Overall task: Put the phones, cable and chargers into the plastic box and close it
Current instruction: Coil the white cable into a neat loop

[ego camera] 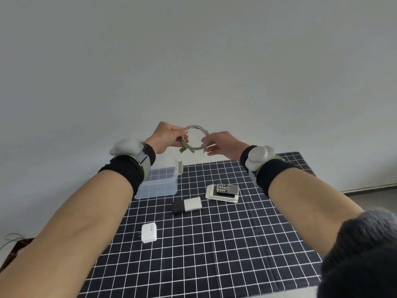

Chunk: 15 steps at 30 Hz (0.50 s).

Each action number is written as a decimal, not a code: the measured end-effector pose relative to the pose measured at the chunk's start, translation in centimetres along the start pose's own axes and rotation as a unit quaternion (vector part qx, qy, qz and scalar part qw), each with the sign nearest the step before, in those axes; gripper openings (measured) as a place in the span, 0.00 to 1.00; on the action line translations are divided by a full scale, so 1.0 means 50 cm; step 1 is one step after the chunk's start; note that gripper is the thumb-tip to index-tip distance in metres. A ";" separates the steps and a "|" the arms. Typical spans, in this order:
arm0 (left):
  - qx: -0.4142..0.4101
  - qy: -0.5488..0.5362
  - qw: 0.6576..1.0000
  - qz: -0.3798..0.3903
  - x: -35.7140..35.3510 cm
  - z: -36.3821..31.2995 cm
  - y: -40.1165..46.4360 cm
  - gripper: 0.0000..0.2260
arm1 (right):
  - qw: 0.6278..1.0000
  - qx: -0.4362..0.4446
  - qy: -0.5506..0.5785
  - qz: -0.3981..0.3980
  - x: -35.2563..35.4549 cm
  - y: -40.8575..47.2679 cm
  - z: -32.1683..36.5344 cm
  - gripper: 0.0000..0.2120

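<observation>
Both hands hold a coiled grey-white cable (196, 128) up in the air above the far side of the table. My left hand (166, 136) pinches the left side of the coil, my right hand (223, 145) pinches the right side. A small green tag (182, 150) hangs from the cable. Below, the clear plastic box (160, 186) stands open at the far left, its lid (180, 167) tipped up. A black keypad phone (227, 188) lies on a stack of white phones (221, 196). A black-and-white charger (187, 205) and a white charger (148, 232) lie on the mat.
A black mat with a white grid (214, 244) covers the table. A plain grey wall stands behind it. A dark thing with thin wires (12, 244) shows at the lower left, off the table. Both wrists carry grey sensor bands.
</observation>
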<state>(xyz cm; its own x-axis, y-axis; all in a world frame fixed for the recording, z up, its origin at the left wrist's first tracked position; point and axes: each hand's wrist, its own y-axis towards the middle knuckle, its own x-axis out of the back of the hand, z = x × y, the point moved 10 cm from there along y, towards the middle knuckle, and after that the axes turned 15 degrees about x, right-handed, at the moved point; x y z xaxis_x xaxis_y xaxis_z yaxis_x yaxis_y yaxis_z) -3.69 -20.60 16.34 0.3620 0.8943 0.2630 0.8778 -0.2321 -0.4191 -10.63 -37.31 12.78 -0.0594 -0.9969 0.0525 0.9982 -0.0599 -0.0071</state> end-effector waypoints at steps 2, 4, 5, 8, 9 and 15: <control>0.025 0.016 0.999 0.012 -0.028 0.046 0.009 0.09 | 0.999 -0.033 -0.038 -0.016 0.015 -0.011 -0.058 0.13; 0.056 0.033 0.998 0.017 -0.054 0.102 0.018 0.09 | 0.995 -0.068 -0.064 -0.021 0.023 -0.028 -0.123 0.14; 0.071 0.039 0.997 0.020 -0.069 0.131 0.020 0.09 | 0.994 -0.085 -0.065 -0.020 0.023 -0.039 -0.156 0.13; 0.124 0.055 0.990 0.027 -0.118 0.233 0.034 0.09 | 0.989 -0.135 -0.054 -0.013 0.011 -0.086 -0.252 0.11; 0.146 0.067 0.987 0.029 -0.135 0.277 0.036 0.08 | 0.987 -0.154 -0.051 -0.013 0.006 -0.106 -0.290 0.11; 0.271 0.079 0.958 0.047 -0.218 0.518 0.018 0.07 | 0.965 -0.237 -0.105 0.035 -0.022 -0.207 -0.499 0.14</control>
<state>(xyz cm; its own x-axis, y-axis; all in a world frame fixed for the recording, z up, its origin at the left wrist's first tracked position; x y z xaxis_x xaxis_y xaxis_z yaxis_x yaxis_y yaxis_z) -14.96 -20.63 -9.39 0.5132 0.7994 0.3123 0.5624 -0.0384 -0.8259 -21.13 -36.89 -12.10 0.0613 -0.9697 0.2367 0.8799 -0.0594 -0.4714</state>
